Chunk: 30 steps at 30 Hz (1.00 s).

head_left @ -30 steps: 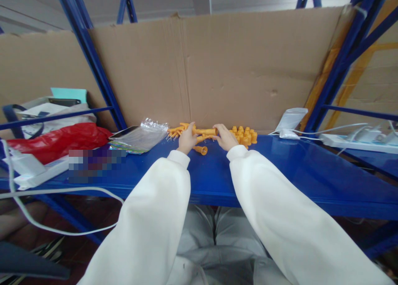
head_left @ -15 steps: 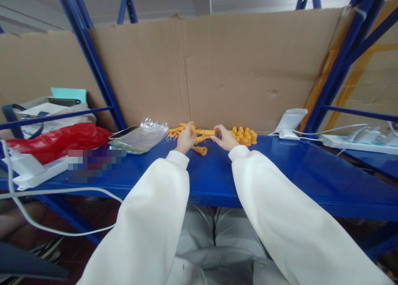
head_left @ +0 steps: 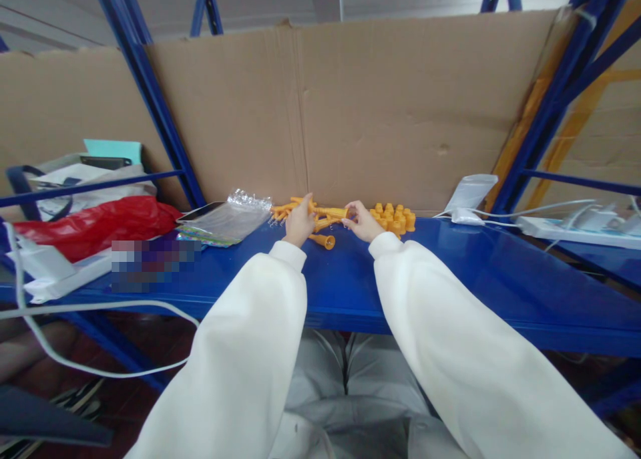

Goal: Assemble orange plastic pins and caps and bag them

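Both my arms in white sleeves reach across a blue metal shelf (head_left: 451, 272) to its back edge. My left hand (head_left: 299, 222) is closed round the left end of an orange plastic tube (head_left: 330, 212). My right hand (head_left: 363, 223) pinches the tube's right end with its fingertips. More long orange pieces (head_left: 286, 209) lie in a loose pile just behind my left hand. One short orange piece with a flared end (head_left: 323, 240) lies on the shelf between my wrists. A cluster of small orange caps (head_left: 395, 218) stands right of my right hand.
A cardboard sheet (head_left: 390, 111) walls off the back. Clear plastic bags (head_left: 228, 220) and a red bag (head_left: 95, 225) lie to the left with white cables. A white pouch (head_left: 469, 193) and a power strip (head_left: 565, 226) sit on the right. Blue rack posts (head_left: 150, 91) stand on both sides.
My right hand has gone from lying over the tube's end to pinching it with the fingertips. My left hand has kept its hold; the tube has barely moved.
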Motion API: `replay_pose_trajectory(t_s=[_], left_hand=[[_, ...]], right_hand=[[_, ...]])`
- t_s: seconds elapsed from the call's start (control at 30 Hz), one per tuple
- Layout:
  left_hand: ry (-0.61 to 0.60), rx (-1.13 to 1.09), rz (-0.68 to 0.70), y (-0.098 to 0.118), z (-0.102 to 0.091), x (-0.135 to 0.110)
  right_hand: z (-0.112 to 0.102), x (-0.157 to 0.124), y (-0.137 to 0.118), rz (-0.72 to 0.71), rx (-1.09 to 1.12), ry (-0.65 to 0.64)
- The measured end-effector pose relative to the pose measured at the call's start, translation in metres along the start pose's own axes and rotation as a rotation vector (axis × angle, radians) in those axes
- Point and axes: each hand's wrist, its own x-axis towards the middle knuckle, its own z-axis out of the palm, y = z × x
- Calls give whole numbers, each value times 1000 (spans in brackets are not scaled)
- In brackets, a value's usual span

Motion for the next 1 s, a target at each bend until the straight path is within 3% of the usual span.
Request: replay_pose_trajectory(t_s=[0.13,0.37,0.63,1.0], left_hand=[[-21,8,3,-2,3,2],[-41,-21,-34,-3,6,3],[-68,1,-48,-5,5,3],[-42,-33,-63,-15,8,8]], right_hand=[[-7,-4,1,-187,-287,-24],[-15,-8,-3,-287,-489,-47],[-18,-7,-3,-265,-544,-12],[-20,6,23,-225,-447,141]])
